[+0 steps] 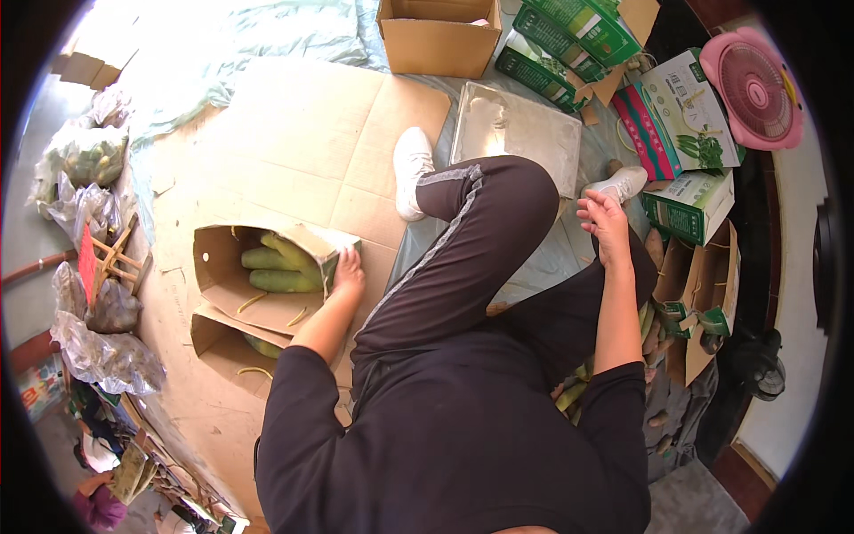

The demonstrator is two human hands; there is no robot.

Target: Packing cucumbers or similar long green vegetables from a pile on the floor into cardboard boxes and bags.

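Observation:
At the left, my left hand (pixel 349 271) grips the right edge of an open cardboard box (pixel 218 283) lying on its side. Several long green gourds (pixel 283 281) are inside that box. Just below it lies a second cardboard box (pixel 213 341), also on its side, with a green gourd (pixel 261 346) partly visible in it. My right hand (pixel 607 222) is raised over my right leg, its fingers loosely bent and apart, and nothing shows in it.
Flattened cardboard (pixel 294 133) covers the floor ahead. A brown carton (pixel 440 46), green cartons (pixel 569 53) and a pink fan (pixel 758 89) stand at the far right. Plastic bags (pixel 80 160) line the left, and more green produce (pixel 574 396) lies beside my right hip.

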